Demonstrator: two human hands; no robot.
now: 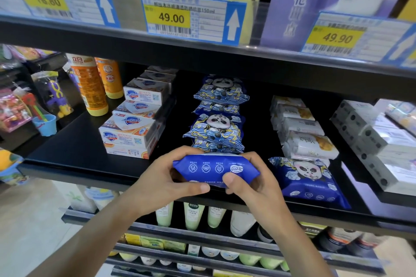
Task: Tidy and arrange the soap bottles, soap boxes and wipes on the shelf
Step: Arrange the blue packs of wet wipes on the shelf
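A blue wipes pack (213,168) is held between both hands at the front edge of the black shelf (74,150), back side up. My left hand (166,177) grips its left end and my right hand (249,177) grips its right end. Just behind it stands a row of blue panda wipes packs (217,126). Another panda pack (308,177) lies flat to the right. White soap boxes (132,123) are stacked to the left, with orange soap bottles (92,87) behind them. White wipes packs (301,128) are piled on the right.
Grey and white boxes (378,141) fill the far right of the shelf. Toys and a blue bucket (46,125) sit at the far left. The shelf above carries price tags (180,17). Lower shelves hold green bottles (193,213).
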